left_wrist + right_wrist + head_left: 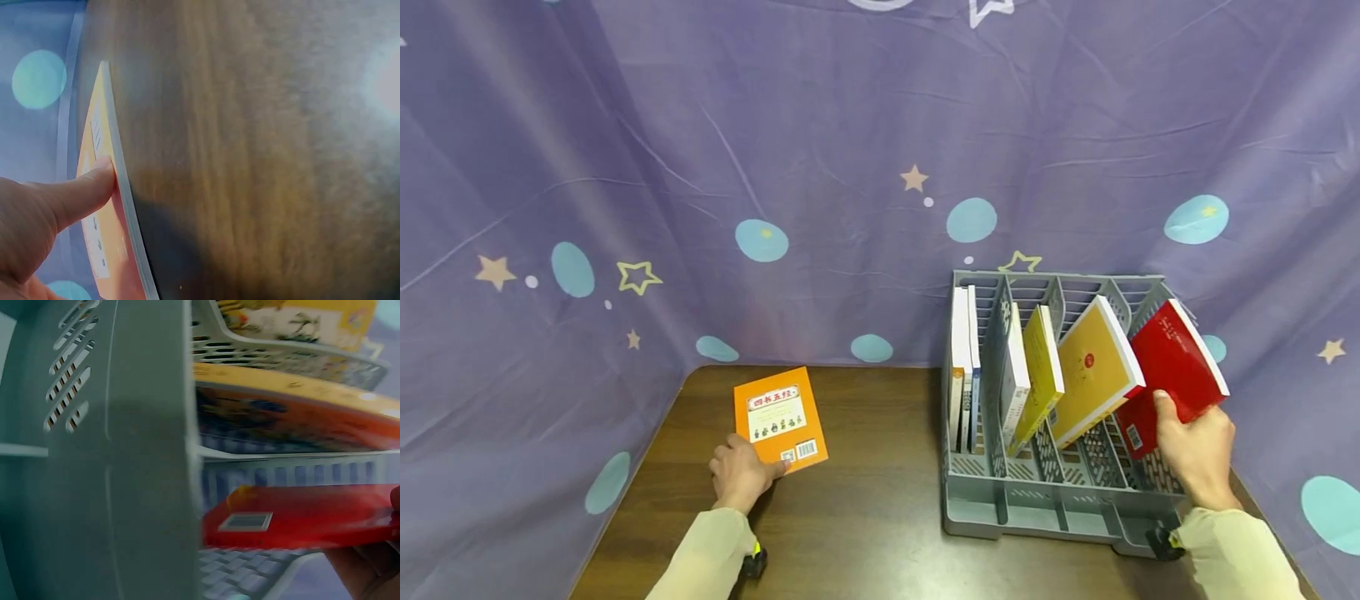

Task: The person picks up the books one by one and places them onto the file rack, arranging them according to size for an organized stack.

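Observation:
My left hand (741, 473) is at the lower left corner of an orange book (811, 417) on the table. The thumb (94, 184) lies on its cover near the edge, and the other fingers bend at its left side. My right hand (1201, 446) grips a red book (1176, 358), thumb on the front cover and fingers behind. This book leans in the rightmost slot of a grey book rack (973, 504); its lower end with a white label shows inside the slot in the right wrist view.
Left of the red book, a yellow-orange book (1093, 367) leans in the rack, then a thinner yellow book (1039, 367) and a white book (1015, 387). Several upright books (961, 358) fill the leftmost slot. A purple patterned curtain (850, 150) hangs behind the wooden table (880, 500).

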`<state>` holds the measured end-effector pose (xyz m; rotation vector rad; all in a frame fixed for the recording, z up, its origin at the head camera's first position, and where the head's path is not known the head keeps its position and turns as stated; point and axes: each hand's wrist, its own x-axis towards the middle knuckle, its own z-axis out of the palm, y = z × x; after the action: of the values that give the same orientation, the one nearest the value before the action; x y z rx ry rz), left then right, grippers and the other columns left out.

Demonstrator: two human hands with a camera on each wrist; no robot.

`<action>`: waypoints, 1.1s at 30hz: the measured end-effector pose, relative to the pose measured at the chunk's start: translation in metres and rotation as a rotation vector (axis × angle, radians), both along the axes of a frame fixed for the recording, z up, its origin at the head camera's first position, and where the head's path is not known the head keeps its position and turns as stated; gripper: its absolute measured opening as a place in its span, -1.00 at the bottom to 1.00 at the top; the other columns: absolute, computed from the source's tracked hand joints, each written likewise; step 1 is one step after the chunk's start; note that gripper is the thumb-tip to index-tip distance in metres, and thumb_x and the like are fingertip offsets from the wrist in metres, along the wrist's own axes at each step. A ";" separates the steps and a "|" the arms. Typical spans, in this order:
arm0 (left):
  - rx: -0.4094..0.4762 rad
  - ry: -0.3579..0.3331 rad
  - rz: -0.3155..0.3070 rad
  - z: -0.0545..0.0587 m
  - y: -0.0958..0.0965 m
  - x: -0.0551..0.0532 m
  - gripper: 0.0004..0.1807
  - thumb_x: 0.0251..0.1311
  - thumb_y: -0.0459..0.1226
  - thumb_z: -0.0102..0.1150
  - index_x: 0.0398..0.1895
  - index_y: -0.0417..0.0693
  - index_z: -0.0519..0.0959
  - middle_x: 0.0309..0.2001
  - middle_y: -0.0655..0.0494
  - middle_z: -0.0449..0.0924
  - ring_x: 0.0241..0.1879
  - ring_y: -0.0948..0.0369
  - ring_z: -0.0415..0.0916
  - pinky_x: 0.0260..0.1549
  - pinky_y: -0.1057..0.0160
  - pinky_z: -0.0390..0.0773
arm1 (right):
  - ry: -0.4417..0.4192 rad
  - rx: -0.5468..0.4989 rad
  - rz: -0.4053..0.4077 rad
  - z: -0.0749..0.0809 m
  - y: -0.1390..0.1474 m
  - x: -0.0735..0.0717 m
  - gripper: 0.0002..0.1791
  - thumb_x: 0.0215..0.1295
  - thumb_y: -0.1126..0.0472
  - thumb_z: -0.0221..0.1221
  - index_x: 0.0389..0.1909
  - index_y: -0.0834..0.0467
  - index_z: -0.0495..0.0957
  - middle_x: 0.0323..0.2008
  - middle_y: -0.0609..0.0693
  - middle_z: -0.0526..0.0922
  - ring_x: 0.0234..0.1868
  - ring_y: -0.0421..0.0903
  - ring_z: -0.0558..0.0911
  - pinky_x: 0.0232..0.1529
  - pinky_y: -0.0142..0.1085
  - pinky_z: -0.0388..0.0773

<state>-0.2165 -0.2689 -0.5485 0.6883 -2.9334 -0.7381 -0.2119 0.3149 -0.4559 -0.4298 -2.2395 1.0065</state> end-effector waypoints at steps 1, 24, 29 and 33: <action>0.011 -0.008 0.007 0.000 -0.001 0.000 0.02 -0.25 0.01 0.55 0.00 -0.55 0.15 -0.21 -0.47 0.22 -0.13 -0.36 0.25 -0.20 -0.23 0.38 | -0.026 -0.020 0.000 -0.004 0.000 -0.007 -0.63 0.25 0.14 0.17 -0.19 0.43 0.58 -0.26 0.38 0.64 -0.46 -0.14 0.51 -0.50 -0.40 0.33; 0.151 -0.142 0.090 0.009 -0.019 -0.009 -0.10 -0.13 0.03 0.47 0.00 -0.54 0.28 -0.07 -0.48 0.41 -0.05 -0.35 0.38 -0.09 -0.23 0.42 | 0.039 0.028 0.092 -0.050 0.000 -0.061 -0.78 0.12 0.37 0.13 -0.24 0.44 0.52 -0.30 0.45 0.58 -0.25 0.39 0.51 -0.33 0.10 0.33; 0.190 -0.132 0.109 0.009 -0.020 -0.009 -0.17 -0.11 0.00 0.47 -0.02 -0.50 0.32 -0.11 -0.42 0.44 -0.12 -0.27 0.41 -0.14 -0.19 0.44 | -0.009 0.066 0.087 -0.052 0.004 -0.062 -0.75 0.17 0.34 0.11 -0.20 0.45 0.52 -0.24 0.48 0.57 -0.17 0.50 0.48 -0.22 0.24 0.32; 0.191 -0.144 0.105 0.007 -0.025 -0.009 -0.21 -0.13 0.02 0.48 -0.09 -0.47 0.38 -0.18 -0.37 0.48 -0.21 -0.19 0.44 -0.23 -0.12 0.47 | -0.147 0.133 0.108 -0.050 0.007 -0.061 -0.70 0.23 0.24 0.09 -0.21 0.45 0.49 -0.22 0.51 0.55 -0.16 0.57 0.45 -0.21 0.32 0.32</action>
<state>-0.2250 -0.2942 -0.5411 0.9410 -2.9494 -1.0080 -0.2726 0.3219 -0.5063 -0.3368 -2.4677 0.8989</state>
